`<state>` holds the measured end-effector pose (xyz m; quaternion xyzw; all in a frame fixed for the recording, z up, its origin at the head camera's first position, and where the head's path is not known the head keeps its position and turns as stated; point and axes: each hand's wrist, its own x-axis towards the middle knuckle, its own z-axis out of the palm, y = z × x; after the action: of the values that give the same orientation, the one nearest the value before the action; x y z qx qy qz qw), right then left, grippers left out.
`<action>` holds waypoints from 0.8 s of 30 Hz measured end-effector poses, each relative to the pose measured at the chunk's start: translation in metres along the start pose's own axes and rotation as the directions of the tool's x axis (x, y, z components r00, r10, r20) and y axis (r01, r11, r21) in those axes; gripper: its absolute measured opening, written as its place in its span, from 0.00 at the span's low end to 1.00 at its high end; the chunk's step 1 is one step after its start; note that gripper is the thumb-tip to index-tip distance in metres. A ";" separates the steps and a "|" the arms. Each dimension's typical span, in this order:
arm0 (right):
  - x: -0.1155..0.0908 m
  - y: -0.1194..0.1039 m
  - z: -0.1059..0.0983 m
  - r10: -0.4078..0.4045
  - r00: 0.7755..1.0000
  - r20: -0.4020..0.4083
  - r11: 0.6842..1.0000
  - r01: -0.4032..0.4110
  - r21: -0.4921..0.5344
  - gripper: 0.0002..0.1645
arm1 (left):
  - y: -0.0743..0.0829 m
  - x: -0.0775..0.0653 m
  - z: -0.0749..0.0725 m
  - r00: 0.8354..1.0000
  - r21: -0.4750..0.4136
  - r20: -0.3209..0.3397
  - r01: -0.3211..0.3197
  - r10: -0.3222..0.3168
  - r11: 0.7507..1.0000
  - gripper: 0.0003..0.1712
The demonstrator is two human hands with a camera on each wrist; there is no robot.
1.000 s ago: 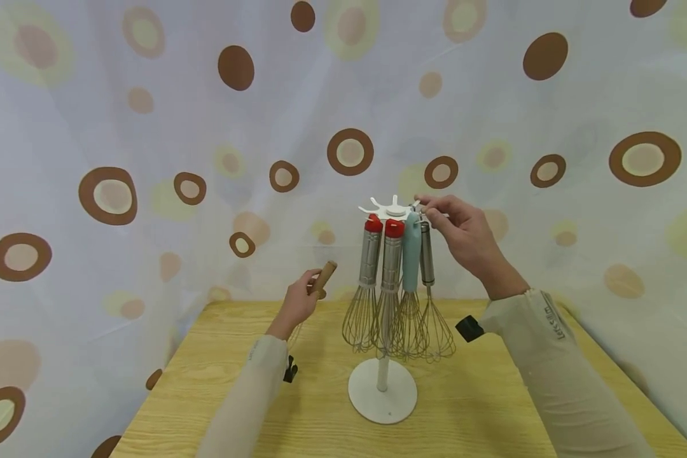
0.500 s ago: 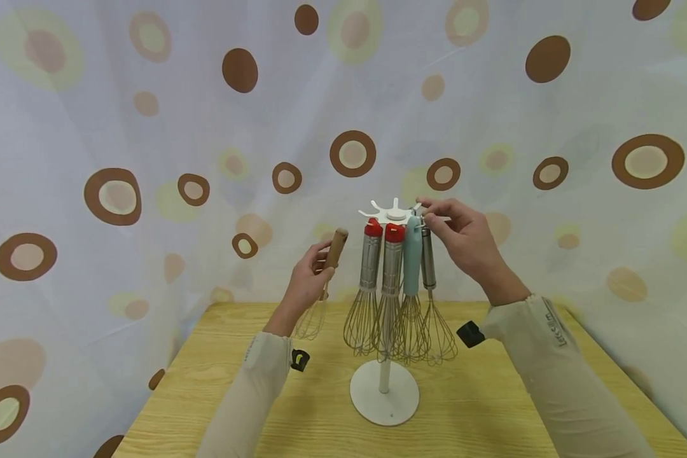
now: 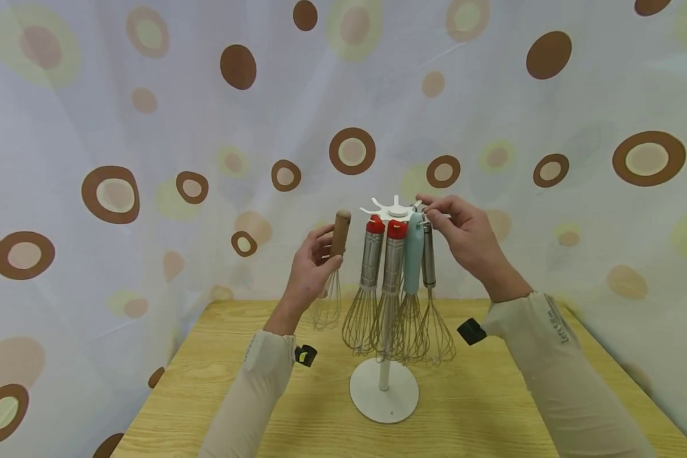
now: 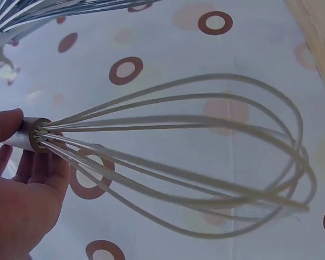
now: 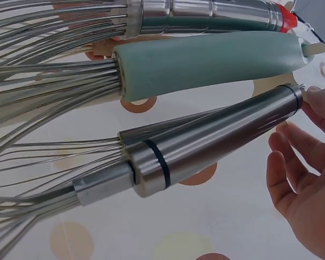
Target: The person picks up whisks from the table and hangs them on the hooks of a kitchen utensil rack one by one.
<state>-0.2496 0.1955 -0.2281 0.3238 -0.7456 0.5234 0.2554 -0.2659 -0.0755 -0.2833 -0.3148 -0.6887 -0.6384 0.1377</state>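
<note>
Now: a wooden-handled whisk held up beside a loaded rack

Head view: the left hand (image 3: 309, 270) holds the wooden-handled whisk (image 3: 333, 267) upright, fingers curled round its handle, wires hanging down. It is in the air just left of the white rack (image 3: 390, 210), whose round base stands on the worktop (image 3: 492, 407) about midway between the side edges. Four whisks already hang there close together: two red-capped whisks (image 3: 372, 254), a pale teal-handled whisk (image 3: 413, 254) and a steel-handled whisk (image 3: 428, 257). The right hand (image 3: 464, 238) is up at the rack's top on the right, fingertips pinching near the steel handle's upper end and the hook above it.

Left wrist view: the thumb and fingers (image 4: 21, 179) close round the handle right at the collar where the wire loops (image 4: 195, 157) begin; the loops hang free against the dotted curtain (image 4: 151, 32).

Right wrist view: the fingertips (image 5: 314, 100) pinch the very tip of the steel handle; the other fingers are loosely spread below it. The teal handle lies just beside the steel one, almost touching.

Risks, as I judge them: the hanging wire heads crowd each other, so the held whisk's loops could tangle with theirs and swing or unhook a neighbour. A sideways push at the top could tip the slim rack on its small base. The light pinch on the steel tip could slip.
</note>
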 end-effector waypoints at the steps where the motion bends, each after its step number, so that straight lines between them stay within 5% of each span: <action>1: 0.000 0.000 0.000 0.004 1.000 0.001 1.000 -0.004 0.005 0.10 | 0.001 0.000 0.000 1.000 -0.010 -0.004 -0.006 0.006 1.000 0.30; 17: 0.005 0.009 -0.003 0.005 1.000 0.028 0.995 -0.007 0.096 0.08 | 0.025 0.007 0.014 0.996 -0.065 -0.011 -0.094 0.093 0.994 0.31; 24: 0.005 0.009 -0.003 0.006 0.999 0.034 0.995 -0.009 0.095 0.09 | 0.001 0.015 0.014 0.993 -0.084 -0.021 -0.120 0.118 0.989 0.32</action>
<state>-0.2596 0.1999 -0.2296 0.3418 -0.7252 0.5537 0.2251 -0.2734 -0.0583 -0.2754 -0.3557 -0.6398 -0.6603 0.1676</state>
